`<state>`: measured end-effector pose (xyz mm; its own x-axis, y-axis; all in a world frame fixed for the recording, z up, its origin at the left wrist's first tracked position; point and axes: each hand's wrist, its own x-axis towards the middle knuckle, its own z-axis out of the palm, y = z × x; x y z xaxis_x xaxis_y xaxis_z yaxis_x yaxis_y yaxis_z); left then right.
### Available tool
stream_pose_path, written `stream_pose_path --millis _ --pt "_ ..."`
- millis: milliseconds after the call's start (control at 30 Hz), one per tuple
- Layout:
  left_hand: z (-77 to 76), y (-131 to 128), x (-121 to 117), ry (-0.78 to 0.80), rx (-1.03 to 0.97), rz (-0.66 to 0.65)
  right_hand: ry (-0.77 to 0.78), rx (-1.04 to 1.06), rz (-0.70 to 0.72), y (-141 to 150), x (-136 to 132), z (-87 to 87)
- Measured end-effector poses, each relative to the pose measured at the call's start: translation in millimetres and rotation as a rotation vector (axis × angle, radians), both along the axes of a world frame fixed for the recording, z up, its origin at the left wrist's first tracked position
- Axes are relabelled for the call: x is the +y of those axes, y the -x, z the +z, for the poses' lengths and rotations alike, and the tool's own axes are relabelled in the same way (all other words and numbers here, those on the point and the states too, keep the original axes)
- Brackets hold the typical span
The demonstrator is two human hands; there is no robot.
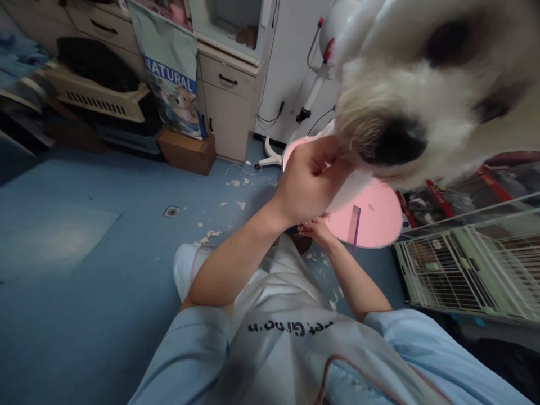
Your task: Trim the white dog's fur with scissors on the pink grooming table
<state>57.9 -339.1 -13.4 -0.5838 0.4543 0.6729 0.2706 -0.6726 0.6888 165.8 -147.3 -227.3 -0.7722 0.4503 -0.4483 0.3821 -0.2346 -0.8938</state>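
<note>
A white fluffy dog (405,95) fills the upper right, its head close to the camera. The fingers of my left hand (310,174) are pinched in the fur at the side of its muzzle, near the black nose. Lower down, close to my lap, my right hand (318,232) is closed round a small tool that looks like scissors (300,229); most of it is hidden. Behind both hands is a pink round-edged grooming table (379,219). A comb (356,228) with a purple spine lies at the table's edge.
White fur clippings (211,235) are scattered on the blue floor (84,292). A wire cage (468,270) stands at right. Cabinets (230,107), a pet food bag (172,79), a cardboard box (188,151) and a pet carrier (99,98) line the back. A white wheeled stand (270,154) is behind the table.
</note>
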Motion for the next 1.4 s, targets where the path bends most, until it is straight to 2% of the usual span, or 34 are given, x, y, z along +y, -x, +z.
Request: stream_pose_path --millis 133,233,367,467,533,667,767,900,1000,1233,1400 --pt "-11.7 5 9 -0.046 -0.001 0.030 0.029 -0.042 -0.021 -5 1 3.6" --pt "-19.4 7 14 -0.137 0.010 0.048 0.001 -0.082 0.023 -9 3 4.1" --pt "-20.2 7 11 -0.173 0.006 0.090 0.087 -0.132 0.094 -21 5 9.1" --pt "-17.8 8 9 -0.186 -0.008 0.102 0.134 -0.136 0.206 -36 11 23.8" --pt "-16.9 9 9 -0.181 -0.034 0.089 0.171 -0.060 0.258 -45 17 38.9" --pt "-16.0 9 10 -0.162 -0.077 0.102 0.198 0.053 0.252 -51 31 68.2" --pt "-15.8 9 10 -0.184 -0.117 0.117 0.186 0.031 0.274 -47 37 77.9" --pt "-16.8 8 11 -0.215 -0.135 0.078 0.254 0.055 0.247 -40 36 76.3" --pt "-17.0 8 11 -0.211 -0.131 0.055 0.227 0.028 0.214 -38 33 71.0" --pt "-17.7 12 13 -0.132 -0.138 0.095 0.256 0.018 0.180 -36 32 60.2" --pt "-18.1 11 10 -0.167 -0.113 0.113 0.247 -0.027 0.189 -36 32 53.0"
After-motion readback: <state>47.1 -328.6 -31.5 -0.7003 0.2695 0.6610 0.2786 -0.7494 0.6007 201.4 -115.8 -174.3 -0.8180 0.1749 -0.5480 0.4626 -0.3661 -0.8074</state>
